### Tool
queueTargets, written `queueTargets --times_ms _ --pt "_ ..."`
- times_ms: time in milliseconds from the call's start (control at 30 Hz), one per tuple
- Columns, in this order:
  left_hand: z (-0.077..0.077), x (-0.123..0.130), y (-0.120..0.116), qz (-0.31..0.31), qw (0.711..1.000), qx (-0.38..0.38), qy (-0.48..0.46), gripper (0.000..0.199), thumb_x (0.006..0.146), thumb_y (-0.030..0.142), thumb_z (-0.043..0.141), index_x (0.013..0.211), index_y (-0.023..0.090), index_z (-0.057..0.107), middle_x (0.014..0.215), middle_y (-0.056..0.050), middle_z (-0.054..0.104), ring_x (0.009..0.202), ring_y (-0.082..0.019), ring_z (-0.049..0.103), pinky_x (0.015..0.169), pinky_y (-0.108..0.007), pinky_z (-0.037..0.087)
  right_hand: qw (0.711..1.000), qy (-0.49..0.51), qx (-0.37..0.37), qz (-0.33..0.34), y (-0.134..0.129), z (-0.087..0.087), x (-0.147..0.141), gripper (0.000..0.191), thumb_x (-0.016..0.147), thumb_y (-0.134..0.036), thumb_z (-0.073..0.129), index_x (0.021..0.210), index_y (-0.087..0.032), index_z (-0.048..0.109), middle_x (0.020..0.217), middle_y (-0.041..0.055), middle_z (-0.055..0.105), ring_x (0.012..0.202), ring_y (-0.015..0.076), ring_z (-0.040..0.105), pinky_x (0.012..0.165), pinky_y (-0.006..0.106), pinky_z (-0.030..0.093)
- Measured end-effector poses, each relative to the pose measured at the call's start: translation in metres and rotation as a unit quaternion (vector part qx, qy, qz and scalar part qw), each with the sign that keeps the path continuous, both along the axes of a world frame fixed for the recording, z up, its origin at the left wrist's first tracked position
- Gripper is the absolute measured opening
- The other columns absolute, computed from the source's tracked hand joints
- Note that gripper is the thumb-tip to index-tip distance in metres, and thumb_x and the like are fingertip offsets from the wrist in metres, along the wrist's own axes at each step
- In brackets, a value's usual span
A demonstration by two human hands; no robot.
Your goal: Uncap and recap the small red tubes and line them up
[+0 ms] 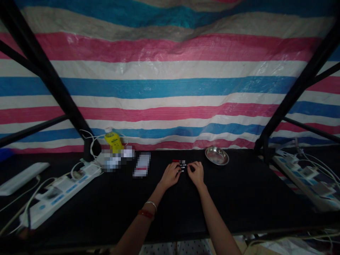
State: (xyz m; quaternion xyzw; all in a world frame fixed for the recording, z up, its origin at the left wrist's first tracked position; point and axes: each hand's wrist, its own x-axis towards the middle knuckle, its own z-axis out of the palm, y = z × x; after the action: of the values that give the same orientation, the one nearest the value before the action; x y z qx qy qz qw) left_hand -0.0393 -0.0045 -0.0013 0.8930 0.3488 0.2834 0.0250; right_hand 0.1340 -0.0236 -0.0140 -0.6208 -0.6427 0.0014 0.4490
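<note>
Several small slim tubes with shiny silver ends lie side by side on the black tabletop between my hands. The far one, a red tube (176,161), lies apart from my fingers. From the left, my left hand (170,176) is closed over the near tubes, its fingertips at a silver-tipped tube (181,171). My right hand (196,173) is just right of the row, thumb and fingers pinched together. A small dark thing may be in that pinch, too small to make out. Right of it stands a round metal dish (217,156).
A black table (106,212) carries a blurred-out flat object (142,164), a yellow bottle (114,141) and a white power strip (60,194) with cables at left. Another power strip (305,175) lies at right. Black frame posts and a striped sheet (170,88) stand behind.
</note>
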Motion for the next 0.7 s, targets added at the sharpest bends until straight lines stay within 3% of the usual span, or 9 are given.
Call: queueTargets --times_ms 200,300,433,700 --pt "0.002 -0.001 -0.002 0.004 1.0 0.002 -0.006 0.014 0.081 0.016 0.051 0.092 0.019 0.058 0.108 -0.007 0.055 0.103 -0.021 0.05 0.086 -0.036 0.043 0.996 -0.045 -0.026 0.069 -0.008 0.005 -0.015 0.014 0.078 -0.026 0.054 0.074 -0.02 0.066 0.075 0.0041 0.059 0.079 0.018 0.051 0.081 0.032 0.039" --pt "0.003 -0.002 -0.004 0.039 0.999 -0.005 -0.036 0.015 0.082 0.015 0.047 0.091 0.019 0.058 0.102 -0.007 0.056 0.097 -0.019 0.052 0.084 -0.035 0.043 0.994 -0.057 -0.033 0.091 -0.015 0.005 -0.017 0.012 0.078 -0.024 0.054 0.081 -0.021 0.065 0.081 0.0037 0.06 0.082 0.0179 0.053 0.088 0.034 0.037" --pt "0.003 -0.003 -0.004 0.088 0.993 -0.007 -0.076 0.015 0.082 0.016 0.045 0.091 0.019 0.056 0.097 -0.006 0.057 0.092 -0.019 0.052 0.082 -0.035 0.043 0.99 -0.073 -0.056 0.112 -0.024 0.001 -0.018 0.013 0.079 -0.024 0.054 0.088 -0.022 0.063 0.084 0.0035 0.061 0.083 0.0187 0.052 0.081 0.032 0.041" --pt "0.002 -0.004 -0.002 0.103 0.991 0.0 -0.083 0.011 0.082 0.02 0.046 0.087 0.019 0.056 0.092 -0.005 0.057 0.089 -0.019 0.053 0.079 -0.034 0.043 0.989 -0.031 -0.064 0.13 -0.022 -0.006 -0.015 0.01 0.08 -0.026 0.054 0.085 -0.022 0.062 0.085 0.0042 0.058 0.085 0.0194 0.053 0.079 0.033 0.043"
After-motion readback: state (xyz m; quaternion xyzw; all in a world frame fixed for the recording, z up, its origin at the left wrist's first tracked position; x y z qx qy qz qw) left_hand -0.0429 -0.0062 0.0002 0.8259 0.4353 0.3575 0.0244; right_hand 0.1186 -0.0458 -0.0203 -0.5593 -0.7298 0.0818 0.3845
